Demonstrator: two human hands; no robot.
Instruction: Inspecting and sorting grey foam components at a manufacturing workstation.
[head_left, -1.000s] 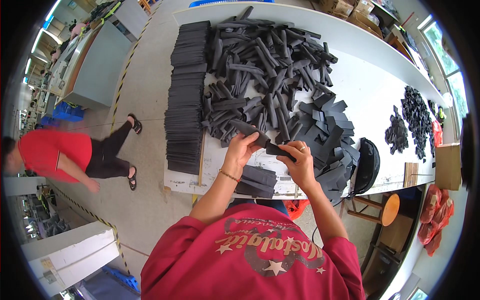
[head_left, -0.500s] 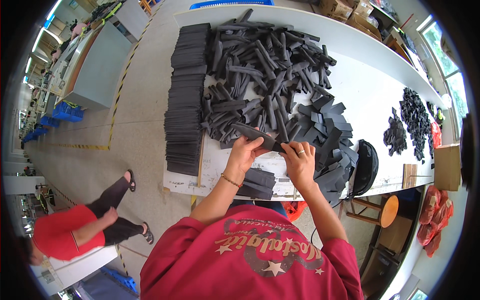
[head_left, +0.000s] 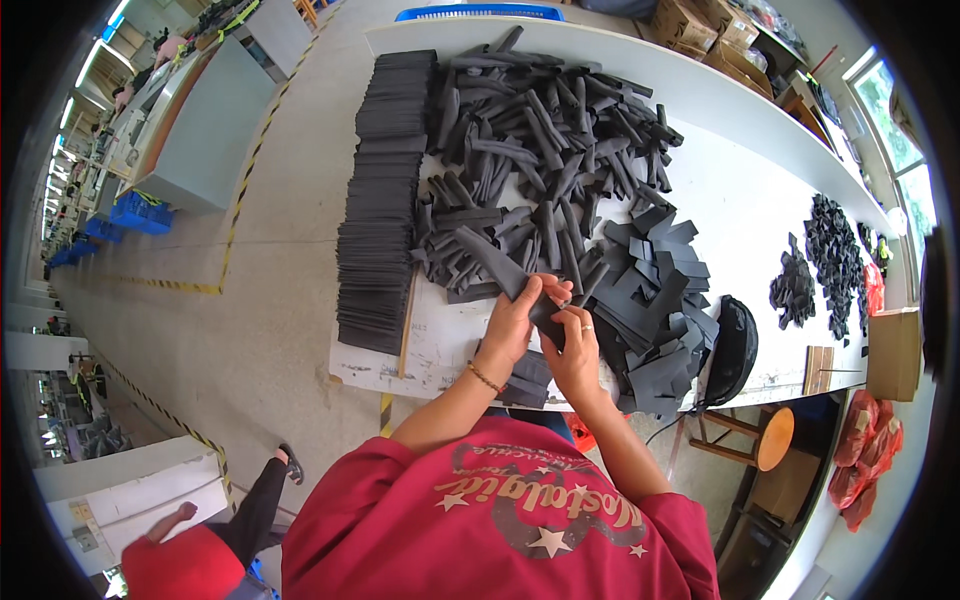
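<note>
A dark grey piece of fabric (head_left: 492, 262), folded lengthwise into a strip, is in both my hands above the table's near edge. My left hand (head_left: 520, 315) is closed around its middle, and the upper end sticks out toward the far left. Close beside it, my right hand (head_left: 573, 350) pinches the lower end with thumb and fingers. Under my hands lies a small stack of flat dark pieces (head_left: 527, 382), partly hidden by my wrists. Beyond them spreads a heap of rolled or folded dark strips (head_left: 545, 135). To its right, flat dark pieces (head_left: 660, 300) lie loosely overlapped.
A long row of tightly stacked dark pieces (head_left: 376, 220) lines the table's left side. At the right are a black rounded case (head_left: 735, 350), small dark heaps (head_left: 835, 250), a cardboard box (head_left: 893, 352) and a wooden stool (head_left: 774, 438). Another person (head_left: 190, 565) is at the lower left.
Both hands have come closer together, and the strip now tilts more steeply, its lower end turned down. The view has shifted slightly. The other person has moved down toward the picture's lower edge.
</note>
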